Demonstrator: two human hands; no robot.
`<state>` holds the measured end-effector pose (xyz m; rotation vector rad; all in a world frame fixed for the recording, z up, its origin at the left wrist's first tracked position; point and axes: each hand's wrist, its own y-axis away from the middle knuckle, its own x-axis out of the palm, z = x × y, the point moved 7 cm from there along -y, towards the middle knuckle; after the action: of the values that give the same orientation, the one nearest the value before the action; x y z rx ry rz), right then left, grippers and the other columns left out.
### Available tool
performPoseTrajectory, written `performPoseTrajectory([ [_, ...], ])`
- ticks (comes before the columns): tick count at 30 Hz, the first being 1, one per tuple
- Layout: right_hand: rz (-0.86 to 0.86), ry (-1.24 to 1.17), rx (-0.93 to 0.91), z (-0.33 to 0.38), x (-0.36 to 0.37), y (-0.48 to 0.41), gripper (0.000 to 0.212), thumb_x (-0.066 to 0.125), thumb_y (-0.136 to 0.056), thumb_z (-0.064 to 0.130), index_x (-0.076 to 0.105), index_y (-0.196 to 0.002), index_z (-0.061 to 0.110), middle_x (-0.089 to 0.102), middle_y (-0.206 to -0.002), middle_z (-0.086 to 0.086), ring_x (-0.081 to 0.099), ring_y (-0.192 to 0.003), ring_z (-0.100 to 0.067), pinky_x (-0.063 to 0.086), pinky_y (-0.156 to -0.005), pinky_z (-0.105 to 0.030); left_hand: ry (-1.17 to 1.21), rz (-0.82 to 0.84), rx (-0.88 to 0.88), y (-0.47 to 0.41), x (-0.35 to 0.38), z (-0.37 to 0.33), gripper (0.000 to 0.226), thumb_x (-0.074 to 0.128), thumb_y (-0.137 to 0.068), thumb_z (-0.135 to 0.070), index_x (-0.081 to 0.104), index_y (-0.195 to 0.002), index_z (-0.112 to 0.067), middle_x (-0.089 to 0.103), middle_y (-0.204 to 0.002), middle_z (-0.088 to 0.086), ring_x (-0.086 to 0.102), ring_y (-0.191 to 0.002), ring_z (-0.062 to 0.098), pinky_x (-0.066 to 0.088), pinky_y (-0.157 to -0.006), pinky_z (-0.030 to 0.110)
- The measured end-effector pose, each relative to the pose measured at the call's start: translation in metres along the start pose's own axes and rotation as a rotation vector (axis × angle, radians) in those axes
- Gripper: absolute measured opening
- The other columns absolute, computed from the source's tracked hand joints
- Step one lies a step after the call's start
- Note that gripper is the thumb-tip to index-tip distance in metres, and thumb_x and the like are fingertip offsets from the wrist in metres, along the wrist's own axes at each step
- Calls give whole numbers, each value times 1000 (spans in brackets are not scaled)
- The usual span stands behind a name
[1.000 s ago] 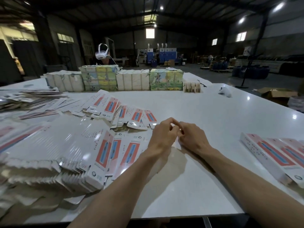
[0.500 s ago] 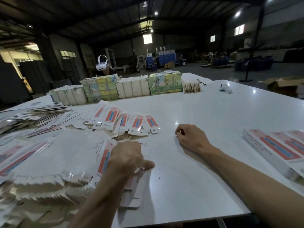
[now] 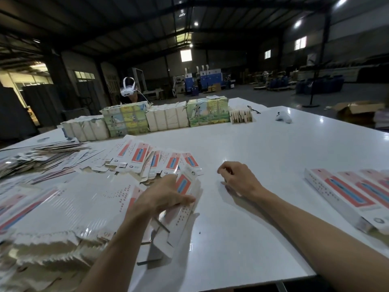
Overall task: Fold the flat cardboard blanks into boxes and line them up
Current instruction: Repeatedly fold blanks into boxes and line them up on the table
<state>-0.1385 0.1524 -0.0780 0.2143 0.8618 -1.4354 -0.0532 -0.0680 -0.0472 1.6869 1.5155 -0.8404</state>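
Note:
My left hand [image 3: 162, 197] grips a flat cardboard blank [image 3: 181, 209], white with a red and blue panel, and holds it tilted above the white table [image 3: 263, 157]. To its left lies a big fanned heap of flat blanks [image 3: 69, 199], with more spread behind it [image 3: 151, 159]. My right hand [image 3: 237, 178] rests on the table with its fingers loosely curled and nothing in it. A row of folded boxes [image 3: 345, 192] lies side by side at the right edge.
Wrapped bundles [image 3: 166, 119] stand in a row across the far side of the table. A small white object [image 3: 284, 118] lies at the far right. A person wearing a white headset [image 3: 128, 91] sits behind the bundles. The table's near edge runs below my forearms.
My hands have parted. The left one reached to the heap, took hold of a blank and lifted it off toward the middle. The right hand stayed where it was.

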Motion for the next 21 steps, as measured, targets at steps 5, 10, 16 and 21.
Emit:
performPoseTrajectory([
  [5,245,-626,24,11,10,-1,40,71,-95,56,69,-124,28,78,-105,1,72,-92,-13,54,-71,-26,132,219,97,-15,6,-26,36,87,-83,-46,72,-106,-22,80,-91,-3,79,-83,13,63,-75,27],
  [10,286,-934,135,5,8,-4,64,91,-80,35,63,-133,13,78,-108,-16,77,-100,-32,64,-80,-38,389,347,135,-21,16,-47,35,79,-92,-46,73,-110,-17,80,-98,4,78,-86,17,60,-74,23],
  [16,-161,-1288,419,-24,-23,-4,14,72,-96,7,65,-107,1,75,-99,-18,74,-87,-26,63,-64,-27,1580,263,-72,-37,29,-45,33,43,-113,-9,56,-143,0,73,-119,24,75,-104,33,65,-86,39],
  [21,-446,-1372,559,-45,-29,4,17,71,-97,1,57,-106,0,73,-103,-21,74,-97,-30,65,-61,-28,1331,222,49,-44,47,-56,65,61,-91,23,59,-143,-16,65,-139,14,68,-124,30,61,-99,40],
])
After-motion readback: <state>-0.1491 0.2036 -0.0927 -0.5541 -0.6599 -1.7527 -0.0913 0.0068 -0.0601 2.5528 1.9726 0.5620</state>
